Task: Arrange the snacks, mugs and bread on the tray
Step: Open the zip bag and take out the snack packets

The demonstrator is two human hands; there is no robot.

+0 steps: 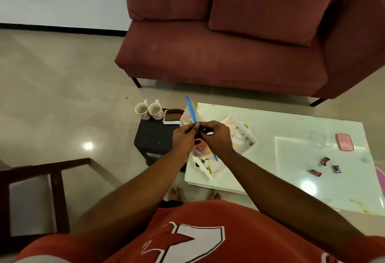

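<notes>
My left hand (184,138) and my right hand (216,136) both pinch a clear plastic bread bag (188,114) with blue edging, held in the air over the left end of the white printed tray (245,135). The bag's orange-labelled lower part shows below my hands. The tray lies on the white glass table (291,121). Two flowered mugs (149,109) stand side by side on the dark stool (155,135). A brown and white carton (173,116) sits next to them. Three small wrapped candies (325,166) lie on the table's right part.
A pink phone (344,142) and a clear glass object (318,138) rest at the table's right. A red sofa (229,54) stands behind the table. A wooden chair (35,196) is at the lower left. My bare feet show below the table's edge.
</notes>
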